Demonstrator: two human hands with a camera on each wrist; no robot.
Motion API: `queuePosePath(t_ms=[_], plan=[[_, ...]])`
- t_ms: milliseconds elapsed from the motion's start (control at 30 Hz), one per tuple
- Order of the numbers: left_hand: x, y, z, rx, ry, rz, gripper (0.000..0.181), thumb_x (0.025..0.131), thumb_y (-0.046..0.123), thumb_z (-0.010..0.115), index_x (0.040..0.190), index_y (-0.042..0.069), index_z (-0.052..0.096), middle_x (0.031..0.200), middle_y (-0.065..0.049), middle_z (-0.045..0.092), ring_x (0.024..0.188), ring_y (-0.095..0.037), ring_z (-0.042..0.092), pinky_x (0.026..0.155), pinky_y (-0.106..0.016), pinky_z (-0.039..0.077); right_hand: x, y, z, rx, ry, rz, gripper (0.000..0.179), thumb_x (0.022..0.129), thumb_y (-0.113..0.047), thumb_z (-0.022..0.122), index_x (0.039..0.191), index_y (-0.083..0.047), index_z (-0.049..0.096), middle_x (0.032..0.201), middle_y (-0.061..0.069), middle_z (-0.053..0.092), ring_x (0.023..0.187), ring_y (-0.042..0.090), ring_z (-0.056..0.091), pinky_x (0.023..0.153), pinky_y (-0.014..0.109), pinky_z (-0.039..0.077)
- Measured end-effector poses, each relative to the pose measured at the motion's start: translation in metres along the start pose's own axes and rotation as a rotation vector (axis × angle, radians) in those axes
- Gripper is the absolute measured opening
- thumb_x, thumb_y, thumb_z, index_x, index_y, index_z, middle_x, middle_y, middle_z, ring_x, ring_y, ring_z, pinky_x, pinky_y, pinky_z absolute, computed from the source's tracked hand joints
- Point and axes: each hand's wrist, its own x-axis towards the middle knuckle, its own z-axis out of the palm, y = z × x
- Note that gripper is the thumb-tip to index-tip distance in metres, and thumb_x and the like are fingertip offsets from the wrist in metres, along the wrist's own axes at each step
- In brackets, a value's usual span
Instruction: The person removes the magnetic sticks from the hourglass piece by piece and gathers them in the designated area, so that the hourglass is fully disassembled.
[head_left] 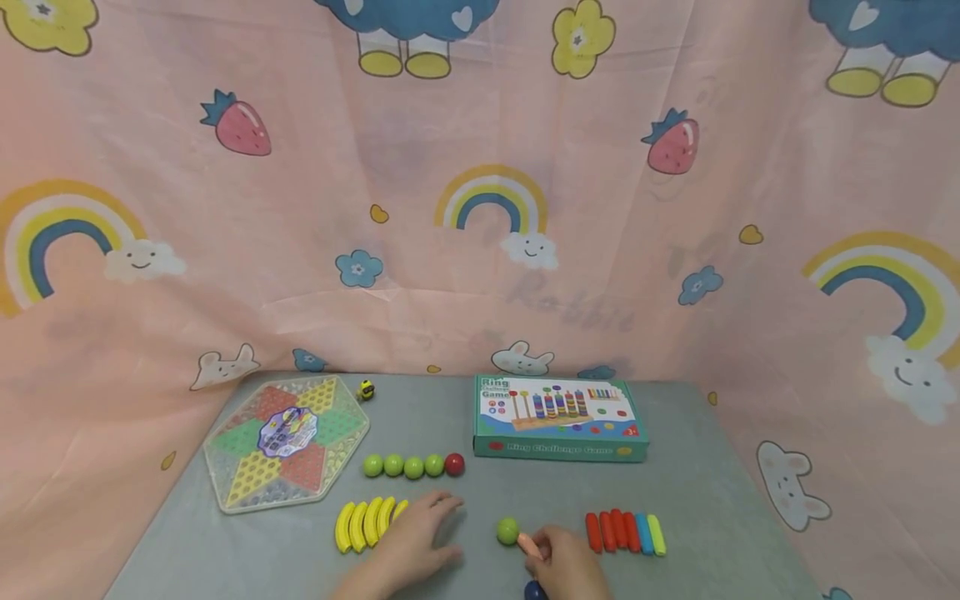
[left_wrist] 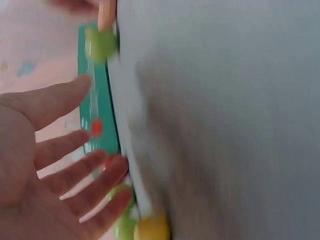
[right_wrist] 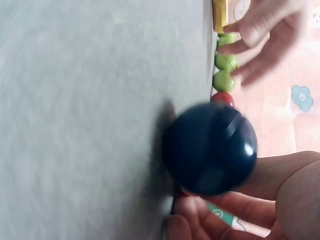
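Note:
My right hand [head_left: 570, 568] pinches a short peach-orange stick [head_left: 531, 547], its far end close to a single green ball [head_left: 507, 531]. A dark blue ball [head_left: 535, 590] lies just below that hand and looms large in the right wrist view; whether the hand touches it cannot be told. My left hand [head_left: 415, 542] holds nothing, its fingers apart, beside a row of yellow toy bananas [head_left: 365, 524] that it partly covers. In the left wrist view the left palm [left_wrist: 15, 160] and spread fingers show, with the green ball [left_wrist: 101, 45] and stick [left_wrist: 106, 14] beyond.
Behind the hands is a row of green balls [head_left: 413, 467] ending in a red ball [head_left: 454, 464]. Red, blue and yellow sticks [head_left: 617, 531] lie at right. A Ring Challenge Game box [head_left: 562, 450], hexagonal board [head_left: 240, 443] and small bee figure [head_left: 366, 389] stand farther back.

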Motion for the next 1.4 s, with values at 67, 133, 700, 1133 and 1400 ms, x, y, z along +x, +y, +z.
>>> queuePosePath(t_ms=[67,133,700,1133,1400], plan=[[0.007,0.007,0.011,-0.081,-0.042,0.011,0.060,0.084,0.035,0.081,0.138,0.019,0.060,0.135,-0.003,0.058,0.107,-0.014,0.063,0.087,-0.035,0.056,0.002,0.000,0.002,0.017,-0.001,-0.058,0.013,0.086,-0.020,0.080,0.091,-0.010,0.073,0.070,-0.003,0.058,0.063,0.013,0.052,0.058,0.030,0.044],[0.014,0.012,0.022,-0.128,-0.066,0.022,0.058,0.085,0.035,0.081,0.138,0.021,0.060,0.131,0.002,0.059,0.097,-0.006,0.062,0.078,-0.027,0.055,0.004,0.000,0.003,0.029,-0.010,-0.091,0.011,0.086,-0.019,0.080,0.092,-0.011,0.075,0.070,-0.003,0.059,0.063,0.013,0.053,0.058,0.029,0.044],[0.019,0.022,0.010,-0.182,-0.140,-0.021,0.024,0.090,0.019,0.074,0.114,0.016,0.071,0.100,0.010,0.063,0.088,-0.005,0.055,0.078,-0.029,0.050,0.006,0.002,0.007,0.077,-0.042,-0.031,0.010,0.086,-0.018,0.080,0.089,-0.010,0.075,0.075,-0.002,0.062,0.068,0.013,0.054,0.061,0.030,0.047],[0.084,0.006,-0.001,0.164,0.466,0.008,0.030,0.081,0.027,0.085,0.106,0.018,0.071,0.096,0.006,0.068,0.098,-0.016,0.050,0.088,-0.038,0.040,0.006,0.001,0.003,0.052,-0.032,-0.071,0.010,0.086,-0.019,0.080,0.088,-0.011,0.073,0.073,-0.002,0.059,0.067,0.014,0.051,0.060,0.030,0.044],[0.093,0.002,0.004,0.237,0.423,0.019,0.026,0.081,0.026,0.085,0.101,0.017,0.072,0.099,0.001,0.071,0.105,-0.024,0.057,0.099,-0.050,0.039,0.004,0.001,0.004,0.080,-0.061,-0.070,0.009,0.087,-0.015,0.079,0.088,-0.010,0.072,0.073,0.000,0.058,0.067,0.015,0.051,0.059,0.030,0.043]])
